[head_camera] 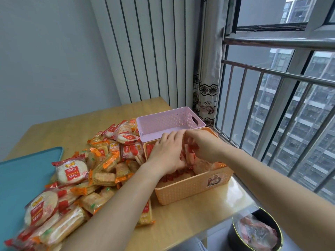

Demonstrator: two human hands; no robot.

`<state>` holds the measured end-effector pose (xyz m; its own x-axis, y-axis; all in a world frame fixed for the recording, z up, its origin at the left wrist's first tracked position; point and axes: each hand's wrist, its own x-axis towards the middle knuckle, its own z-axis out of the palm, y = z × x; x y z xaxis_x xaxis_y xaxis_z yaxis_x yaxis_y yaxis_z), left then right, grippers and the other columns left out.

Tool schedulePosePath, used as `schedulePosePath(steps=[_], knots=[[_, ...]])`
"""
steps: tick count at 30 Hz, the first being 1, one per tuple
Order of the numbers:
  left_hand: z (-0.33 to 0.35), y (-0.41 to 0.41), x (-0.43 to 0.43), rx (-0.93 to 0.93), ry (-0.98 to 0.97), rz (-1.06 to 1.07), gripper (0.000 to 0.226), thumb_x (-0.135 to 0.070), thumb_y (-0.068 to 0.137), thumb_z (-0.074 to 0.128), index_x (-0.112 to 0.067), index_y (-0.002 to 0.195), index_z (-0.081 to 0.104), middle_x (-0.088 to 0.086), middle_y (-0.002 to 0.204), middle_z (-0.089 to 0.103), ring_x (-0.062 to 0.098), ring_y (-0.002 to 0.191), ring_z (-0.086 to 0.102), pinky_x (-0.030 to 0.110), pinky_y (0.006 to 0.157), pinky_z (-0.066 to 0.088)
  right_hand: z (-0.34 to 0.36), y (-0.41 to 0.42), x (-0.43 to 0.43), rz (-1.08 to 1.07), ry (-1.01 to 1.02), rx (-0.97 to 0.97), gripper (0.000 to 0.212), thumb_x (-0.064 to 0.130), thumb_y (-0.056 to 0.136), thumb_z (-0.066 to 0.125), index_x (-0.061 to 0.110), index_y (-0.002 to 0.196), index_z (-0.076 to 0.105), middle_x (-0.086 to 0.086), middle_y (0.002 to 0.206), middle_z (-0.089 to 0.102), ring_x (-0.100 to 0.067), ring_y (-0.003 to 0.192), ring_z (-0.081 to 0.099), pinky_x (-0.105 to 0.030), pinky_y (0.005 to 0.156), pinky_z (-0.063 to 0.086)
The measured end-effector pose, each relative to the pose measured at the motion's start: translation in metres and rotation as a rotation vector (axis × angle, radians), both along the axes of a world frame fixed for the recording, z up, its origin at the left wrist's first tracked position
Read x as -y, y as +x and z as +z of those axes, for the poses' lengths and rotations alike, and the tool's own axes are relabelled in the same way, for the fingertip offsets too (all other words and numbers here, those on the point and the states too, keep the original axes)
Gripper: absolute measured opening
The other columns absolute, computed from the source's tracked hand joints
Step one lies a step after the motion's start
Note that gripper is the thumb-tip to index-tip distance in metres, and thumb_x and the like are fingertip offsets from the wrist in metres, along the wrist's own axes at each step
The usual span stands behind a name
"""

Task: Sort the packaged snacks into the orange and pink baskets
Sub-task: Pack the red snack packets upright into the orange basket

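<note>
Both my hands are inside the orange basket point(190, 189) at the table's right edge. My left hand point(166, 153) and my right hand point(197, 144) together hold red-wrapped snack packets point(189, 155) over the packets lying in the basket. Behind it stands the pink basket point(145, 127), with nothing visible inside. A big heap of packaged snacks point(87, 174), round white rice crackers in red wrappers and golden biscuits in orange wrappers, covers the table to the left of the baskets.
A teal tray point(21, 178) lies at the table's left edge. The wooden table point(59, 129) meets a window with metal bars point(272, 105) on the right. A dark bin with a plastic bag point(257, 230) stands below the table's right corner.
</note>
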<state>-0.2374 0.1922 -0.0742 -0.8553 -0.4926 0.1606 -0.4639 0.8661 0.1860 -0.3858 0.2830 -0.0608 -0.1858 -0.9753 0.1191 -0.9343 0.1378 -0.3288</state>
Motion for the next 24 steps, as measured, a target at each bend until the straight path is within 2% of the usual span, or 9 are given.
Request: schedulePosePath(steps=[2,4,6,8,11,14,17,20,24], knots=[[-0.001,0.0,0.001,0.002,0.011,-0.016,0.09,-0.034,0.082,0.069,-0.034,0.156,0.018,-0.006,0.151,0.038,0.026,0.135,0.032,0.044,0.113,0.035,0.011,-0.005,-0.008,-0.075,0.007,0.184,0.037,-0.007,0.077,0.06,0.019,0.102,0.062,0.004,0.101,0.067,-0.017,0.093,0.07,-0.033,0.076,0.059],[-0.004,0.001,0.002,0.0,-0.025,-0.034,0.074,-0.031,0.085,0.065,-0.041,0.151,0.032,-0.009,0.152,0.037,0.025,0.136,0.031,0.046,0.112,0.036,0.022,-0.013,-0.017,-0.171,-0.015,0.199,0.033,-0.006,0.082,0.06,0.02,0.101,0.064,0.004,0.103,0.066,-0.016,0.093,0.069,-0.022,0.069,0.056],[-0.006,0.002,0.003,-0.015,-0.028,-0.042,0.057,-0.032,0.086,0.064,-0.043,0.14,0.047,-0.01,0.15,0.038,0.024,0.136,0.031,0.047,0.112,0.037,0.031,-0.02,-0.024,-0.273,-0.015,0.083,0.025,0.0,0.087,0.061,0.015,0.106,0.067,0.0,0.102,0.067,-0.018,0.088,0.068,-0.028,0.067,0.061],[-0.007,0.002,0.004,-0.045,-0.002,-0.038,0.045,-0.041,0.085,0.065,-0.041,0.129,0.054,-0.011,0.145,0.042,0.021,0.133,0.033,0.045,0.109,0.038,0.035,-0.017,-0.028,-0.335,0.094,-0.046,0.008,0.01,0.09,0.065,0.01,0.097,0.069,-0.005,0.091,0.069,-0.018,0.071,0.067,-0.038,0.064,0.064],[-0.007,0.003,0.004,-0.069,-0.003,-0.045,0.039,-0.05,0.081,0.066,-0.038,0.117,0.056,-0.016,0.137,0.046,0.019,0.127,0.035,0.04,0.105,0.039,0.03,0.006,-0.029,-0.385,0.262,-0.27,0.03,0.027,0.089,0.07,0.012,0.068,0.054,-0.001,0.068,0.058,-0.02,0.06,0.061,-0.036,0.06,0.063],[-0.007,0.002,0.003,-0.072,-0.025,-0.044,0.039,-0.05,0.078,0.067,-0.037,0.111,0.053,-0.018,0.131,0.049,0.017,0.123,0.036,0.037,0.102,0.037,0.02,0.02,-0.026,-0.399,0.302,-0.39,0.033,0.029,0.083,0.074,0.017,0.068,0.047,0.003,0.066,0.053,-0.021,0.072,0.068,-0.037,0.073,0.06],[-0.009,0.002,0.004,-0.092,-0.049,-0.038,0.043,-0.061,0.074,0.064,-0.037,0.107,0.051,-0.018,0.124,0.052,0.015,0.12,0.039,0.036,0.1,0.04,0.017,0.019,-0.021,-0.409,0.349,-0.275,0.021,0.018,0.079,0.072,0.015,0.071,0.052,0.003,0.067,0.055,-0.021,0.068,0.061,-0.04,0.082,0.055],[-0.012,0.0,0.006,-0.069,-0.071,-0.023,0.044,-0.065,0.076,0.066,-0.036,0.106,0.05,-0.017,0.124,0.052,0.016,0.12,0.039,0.037,0.101,0.041,0.028,0.01,-0.022,-0.395,0.345,-0.019,0.015,0.019,0.08,0.07,0.014,0.069,0.062,0.0,0.069,0.066,-0.018,0.066,0.065,-0.034,0.068,0.057],[-0.013,-0.002,0.006,-0.075,-0.082,-0.005,0.041,-0.062,0.078,0.066,-0.035,0.106,0.051,-0.013,0.125,0.051,0.018,0.122,0.039,0.037,0.101,0.041,0.046,-0.007,-0.022,-0.462,0.15,0.203,0.018,0.024,0.085,0.071,0.006,0.082,0.074,-0.008,0.076,0.076,-0.025,0.073,0.077,-0.045,0.066,0.064]])
